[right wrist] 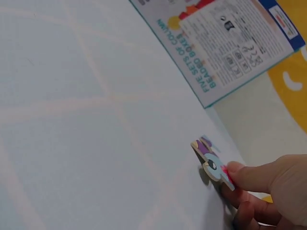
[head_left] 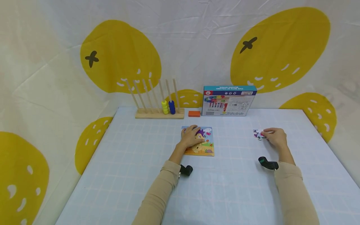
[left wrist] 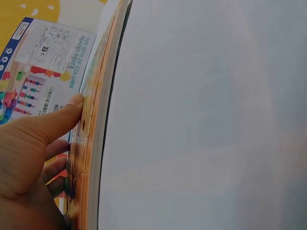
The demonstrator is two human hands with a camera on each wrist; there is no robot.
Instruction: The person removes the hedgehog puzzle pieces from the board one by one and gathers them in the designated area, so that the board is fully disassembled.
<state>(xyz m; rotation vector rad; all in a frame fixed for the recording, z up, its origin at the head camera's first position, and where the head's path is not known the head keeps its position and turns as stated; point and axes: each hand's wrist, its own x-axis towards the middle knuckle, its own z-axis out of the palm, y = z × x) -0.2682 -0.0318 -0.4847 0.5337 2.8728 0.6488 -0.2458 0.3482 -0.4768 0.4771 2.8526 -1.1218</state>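
Note:
A square picture puzzle [head_left: 208, 147], printed with a purple-haired cartoon figure and flowers, lies on the table. My left hand [head_left: 191, 137] rests on its left part with the fingers spread, covering some of the picture. In the left wrist view, the thumb [left wrist: 72, 112] touches the puzzle face [left wrist: 88, 115]. Well to the right, my right hand [head_left: 277, 137] pinches a small puzzle piece [right wrist: 213, 165] showing an eye between thumb and fingers. The piece is tilted, its lower edge close to the table. Another bit of printed piece [right wrist: 207, 140] shows behind it; whether they are separate I cannot tell.
At the back stands a wooden peg rack [head_left: 160, 116] with yellow beads [head_left: 165, 107] and blue beads [head_left: 172, 107] on two pegs. Beside it lies an orange block [head_left: 194, 114]. A beaded-column box [head_left: 227, 101] leans near the patterned back cloth.

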